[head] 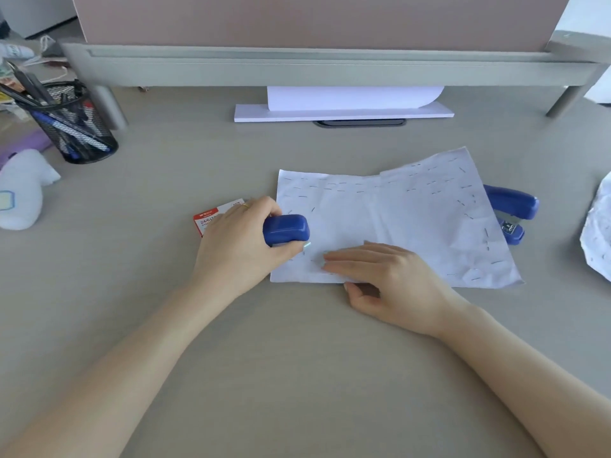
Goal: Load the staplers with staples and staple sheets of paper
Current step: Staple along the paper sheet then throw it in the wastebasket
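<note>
White sheets of paper (413,219) lie on the grey desk, studded with several staples along their edges. My left hand (238,246) is shut on a blue stapler (286,229) set over the paper's left edge. My right hand (390,279) lies flat on the paper's near edge, fingers together pointing left, thumb on the desk. A second blue stapler (512,209) rests partly under the paper's right side. A red and white staple box (211,217) peeks out behind my left hand.
A black mesh pen holder (74,127) stands at the back left beside a white soft toy (23,190). A stack of white paper (344,109) sits under the grey monitor shelf (330,67). Crumpled paper (598,233) lies at the right edge.
</note>
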A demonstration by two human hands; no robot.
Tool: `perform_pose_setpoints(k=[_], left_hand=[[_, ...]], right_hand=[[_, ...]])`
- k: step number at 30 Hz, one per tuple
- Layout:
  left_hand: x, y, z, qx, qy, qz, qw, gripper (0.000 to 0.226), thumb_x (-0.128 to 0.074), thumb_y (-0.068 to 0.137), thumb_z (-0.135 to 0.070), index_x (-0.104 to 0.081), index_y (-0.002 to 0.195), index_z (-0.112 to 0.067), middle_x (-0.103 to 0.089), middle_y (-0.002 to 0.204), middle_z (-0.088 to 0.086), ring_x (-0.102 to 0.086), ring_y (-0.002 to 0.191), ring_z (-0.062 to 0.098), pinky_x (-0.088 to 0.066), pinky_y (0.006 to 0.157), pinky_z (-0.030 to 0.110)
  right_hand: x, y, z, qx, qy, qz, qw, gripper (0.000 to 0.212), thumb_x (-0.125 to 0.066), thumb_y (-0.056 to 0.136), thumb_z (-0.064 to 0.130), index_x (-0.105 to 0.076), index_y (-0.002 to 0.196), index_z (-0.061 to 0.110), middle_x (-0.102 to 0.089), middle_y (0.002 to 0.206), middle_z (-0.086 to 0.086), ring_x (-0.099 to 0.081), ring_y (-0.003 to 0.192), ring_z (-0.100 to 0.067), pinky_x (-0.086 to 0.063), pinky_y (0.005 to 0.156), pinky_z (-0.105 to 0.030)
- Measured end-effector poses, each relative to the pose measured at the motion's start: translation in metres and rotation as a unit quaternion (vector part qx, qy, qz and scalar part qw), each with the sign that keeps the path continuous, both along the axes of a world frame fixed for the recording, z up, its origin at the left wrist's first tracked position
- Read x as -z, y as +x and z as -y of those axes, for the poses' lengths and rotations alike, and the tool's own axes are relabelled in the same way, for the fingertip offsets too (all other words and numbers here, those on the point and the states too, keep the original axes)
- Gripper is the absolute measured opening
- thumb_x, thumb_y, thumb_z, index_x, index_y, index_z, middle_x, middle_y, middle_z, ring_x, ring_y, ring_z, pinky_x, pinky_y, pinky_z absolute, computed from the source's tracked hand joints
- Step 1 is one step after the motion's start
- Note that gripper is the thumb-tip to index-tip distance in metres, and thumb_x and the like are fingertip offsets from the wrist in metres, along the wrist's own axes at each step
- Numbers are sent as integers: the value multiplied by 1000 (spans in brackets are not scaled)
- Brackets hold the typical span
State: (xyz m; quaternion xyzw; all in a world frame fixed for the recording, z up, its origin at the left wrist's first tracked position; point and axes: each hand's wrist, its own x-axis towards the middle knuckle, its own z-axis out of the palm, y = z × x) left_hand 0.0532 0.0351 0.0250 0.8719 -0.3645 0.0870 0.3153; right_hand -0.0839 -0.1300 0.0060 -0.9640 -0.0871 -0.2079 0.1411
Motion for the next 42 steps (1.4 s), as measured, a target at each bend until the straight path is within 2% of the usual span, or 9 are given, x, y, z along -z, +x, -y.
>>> perform_pose_setpoints(k=[5, 10, 13, 19, 25, 32, 37, 40, 42], left_hand=[[-4, 3, 5, 12, 23, -76, 997, 33, -65, 70, -48, -51, 90, -25, -60, 88, -10, -53, 85, 13, -42, 68, 32], [-20, 16, 5, 18, -53, -229, 972, 28, -44, 85, -50, -51, 94, -24, -57, 91, -13, -53, 84, 3, -38, 67, 16], [-21, 27, -1, -27, -76, -198, 977, 30, -38, 91, -44, -51, 90, -16, -55, 77, -11, -51, 72, 3, -36, 63, 21], [-4, 25, 2, -42, -12, -141, 989, 29, -37, 91, -35, -48, 78, -12, -50, 67, -1, -43, 62, 18, -31, 57, 33], [-5, 22, 4, -50, 11, -98, 994, 25, -40, 91, -29, -46, 74, -11, -44, 63, -4, -38, 54, 14, -25, 48, 31], [-15, 28, 15, -64, -1, -97, 993, 17, -41, 90, -25, -46, 75, -18, -49, 67, -7, -42, 58, 12, -31, 53, 31], [-18, 26, 33, -61, 22, -87, 994, 24, -41, 92, -28, -50, 81, -8, -50, 71, 0, -44, 67, 23, -29, 54, 32], [-14, 24, 36, -68, 23, -94, 993, 29, -41, 92, -32, -51, 80, -8, -50, 71, 2, -42, 62, 21, -27, 49, 31], [-13, 24, 34, -71, 17, -90, 993, 28, -41, 91, -32, -50, 80, -9, -49, 70, 0, -41, 59, 18, -27, 47, 29]], right_hand=[[4, 3, -4, -41, -31, 33, 998, 26, -52, 79, 8, -73, 88, 17, -74, 97, 7, -70, 79, -15, -54, 56, -26], [6, 1, -3, -71, -51, 46, 995, 20, -57, 79, 5, -72, 87, 14, -75, 89, 5, -69, 70, -21, -57, 65, -36], [4, -7, 0, -89, -84, 60, 991, 18, -57, 81, 8, -73, 89, 13, -75, 90, 5, -69, 76, -16, -51, 86, -32], [-3, -13, 0, -96, -96, 77, 988, 18, -56, 84, 8, -72, 89, 14, -74, 91, 5, -68, 80, -16, -47, 92, -33], [3, -5, -12, -82, -86, 88, 989, 19, -56, 83, 6, -72, 88, 14, -74, 89, 5, -68, 77, -17, -49, 88, -33], [4, -4, -14, -69, -68, 82, 992, 19, -62, 77, 3, -72, 88, 14, -74, 91, 6, -68, 78, -15, -52, 82, -30], [5, -4, -16, -64, -61, 65, 994, 19, -62, 78, 3, -72, 90, 13, -74, 90, 6, -66, 75, -17, -53, 71, -32], [-2, -6, -15, -24, -11, 77, 997, 22, -62, 79, 14, -68, 100, 14, -73, 96, 7, -64, 75, -14, -48, 69, -29], [-12, -5, -17, 38, 111, 74, 990, 28, -56, 83, 26, -62, 109, 19, -69, 105, 10, -61, 83, -8, -45, 77, -27]])
